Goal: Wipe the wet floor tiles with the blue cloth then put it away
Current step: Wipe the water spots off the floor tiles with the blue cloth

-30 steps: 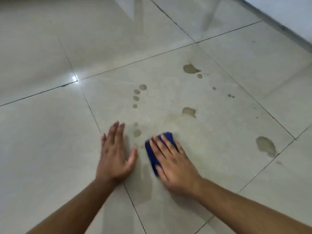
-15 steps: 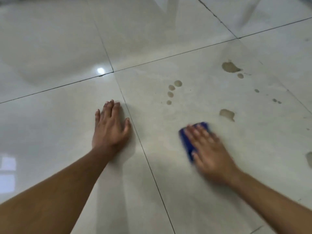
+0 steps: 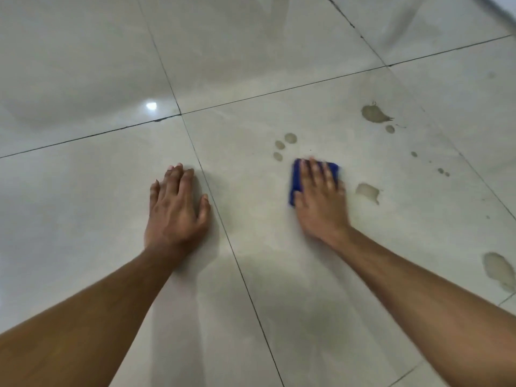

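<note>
Currently the right hand (image 3: 321, 202) presses the cloth (image 3: 296, 181) flat, fingers straight, mid-tile; left hand (image 3: 177, 205) braces, grip wide. Advise overlapping strokes toward the spots (image 3: 284, 145) and patch (image 3: 368, 191), pressure even.

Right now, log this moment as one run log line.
phase: wiping | right hand: pressing blue cloth flat on tile | left hand: flat on floor, bracing | wet spots: several remain | cloth: not put away
</note>
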